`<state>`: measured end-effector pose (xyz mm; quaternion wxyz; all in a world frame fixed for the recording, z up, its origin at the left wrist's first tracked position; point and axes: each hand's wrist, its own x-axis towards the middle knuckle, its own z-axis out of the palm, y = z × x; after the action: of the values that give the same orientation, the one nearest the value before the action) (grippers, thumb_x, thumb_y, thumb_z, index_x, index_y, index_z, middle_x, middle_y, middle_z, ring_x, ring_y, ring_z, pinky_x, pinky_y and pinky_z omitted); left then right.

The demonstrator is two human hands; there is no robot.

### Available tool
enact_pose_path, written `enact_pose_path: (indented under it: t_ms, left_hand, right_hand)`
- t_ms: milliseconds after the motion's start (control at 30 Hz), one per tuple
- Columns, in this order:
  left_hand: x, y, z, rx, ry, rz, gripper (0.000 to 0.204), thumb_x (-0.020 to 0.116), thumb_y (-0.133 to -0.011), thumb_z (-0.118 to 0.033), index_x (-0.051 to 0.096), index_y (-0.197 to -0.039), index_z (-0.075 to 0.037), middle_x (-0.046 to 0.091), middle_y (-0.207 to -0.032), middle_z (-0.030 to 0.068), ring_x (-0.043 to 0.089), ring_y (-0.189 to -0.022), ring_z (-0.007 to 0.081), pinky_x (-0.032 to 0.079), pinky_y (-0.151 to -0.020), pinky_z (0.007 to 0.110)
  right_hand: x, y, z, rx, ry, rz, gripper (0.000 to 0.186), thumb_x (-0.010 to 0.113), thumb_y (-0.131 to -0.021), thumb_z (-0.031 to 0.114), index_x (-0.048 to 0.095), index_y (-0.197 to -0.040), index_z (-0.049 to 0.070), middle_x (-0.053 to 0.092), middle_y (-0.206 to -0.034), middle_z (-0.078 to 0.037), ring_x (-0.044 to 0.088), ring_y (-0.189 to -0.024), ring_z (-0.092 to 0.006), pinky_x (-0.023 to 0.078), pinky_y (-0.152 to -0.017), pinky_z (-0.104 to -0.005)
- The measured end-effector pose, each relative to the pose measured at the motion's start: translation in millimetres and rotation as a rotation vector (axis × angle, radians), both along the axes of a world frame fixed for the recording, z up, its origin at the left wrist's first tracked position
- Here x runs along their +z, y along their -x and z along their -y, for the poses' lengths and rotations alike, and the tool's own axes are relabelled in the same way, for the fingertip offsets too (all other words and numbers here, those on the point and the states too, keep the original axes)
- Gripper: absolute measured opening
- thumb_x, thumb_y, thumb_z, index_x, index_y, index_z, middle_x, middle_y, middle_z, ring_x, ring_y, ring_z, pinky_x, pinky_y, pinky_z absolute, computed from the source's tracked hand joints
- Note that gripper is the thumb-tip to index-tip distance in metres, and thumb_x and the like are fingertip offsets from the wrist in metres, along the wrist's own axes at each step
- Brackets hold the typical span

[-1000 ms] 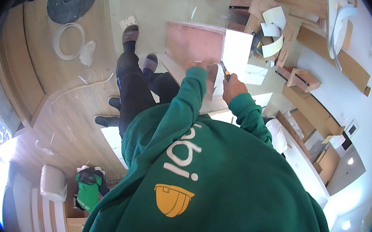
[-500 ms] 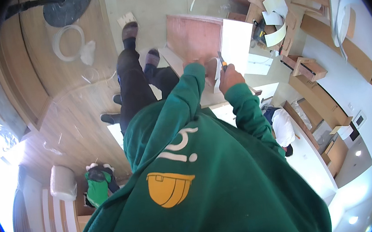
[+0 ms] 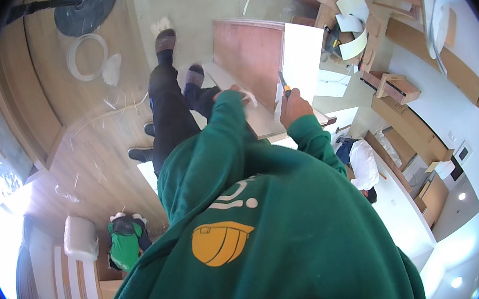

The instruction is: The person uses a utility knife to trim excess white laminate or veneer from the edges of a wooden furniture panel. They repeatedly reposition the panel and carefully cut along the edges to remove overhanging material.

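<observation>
My right hand (image 3: 295, 107) is closed around a utility knife (image 3: 284, 84) with an orange and dark handle, its tip pointing away from me. The knife is beside the near end of a wooden box (image 3: 248, 52) with a pinkish-brown face and a white side. My left hand (image 3: 233, 89) is to the left of it, above a pale board (image 3: 260, 123), and its fingers are partly hidden by the green sleeve. A thin white strip (image 3: 250, 97) curls out from the left hand, which appears closed on it.
My feet are left of the box, by a white coil (image 3: 71, 61) on the wooden floor. Curved white offcuts (image 3: 355, 45) and tools lie at the far right. A person in green (image 3: 125, 246) is at the lower left, another in white (image 3: 363, 164) at the right.
My left hand has moved left, away from the box's edge, with the white strip now showing beside it. My right hand with the knife has shifted slightly left and nearer to me.
</observation>
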<state>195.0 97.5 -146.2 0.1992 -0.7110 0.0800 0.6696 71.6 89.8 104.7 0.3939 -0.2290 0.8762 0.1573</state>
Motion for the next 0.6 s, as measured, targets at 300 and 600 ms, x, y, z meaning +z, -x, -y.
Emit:
enact_pose_path:
  t_ms: [300,600]
  left_hand:
    - [22,-65,79,-0.486,0.524,-0.203,0.042,0.076,-0.072,-0.047,0.075,-0.079,-0.006,0.069,-0.070,0.0086,0.066,-0.065,0.0226,0.053,-0.068,0.037]
    - [77,-28,129,-1.182,0.801,-0.312,0.062,0.060,-0.074,-0.068,0.072,-0.073,-0.007,0.068,-0.078,0.0157,0.065,-0.075,0.0334,0.051,-0.073,0.042]
  right_hand:
    - [28,4,-17,0.074,0.224,0.048,0.026,0.051,-0.093,0.024,0.044,-0.094,-0.001,0.061,-0.070,-0.028,0.059,-0.064,-0.0475,0.046,-0.060,-0.0549]
    - [17,0,-20,0.079,0.160,-0.018,0.027,0.052,-0.093,0.024,0.044,-0.094,-0.001,0.061,-0.071,-0.028,0.060,-0.065,-0.0476,0.048,-0.062,-0.0543]
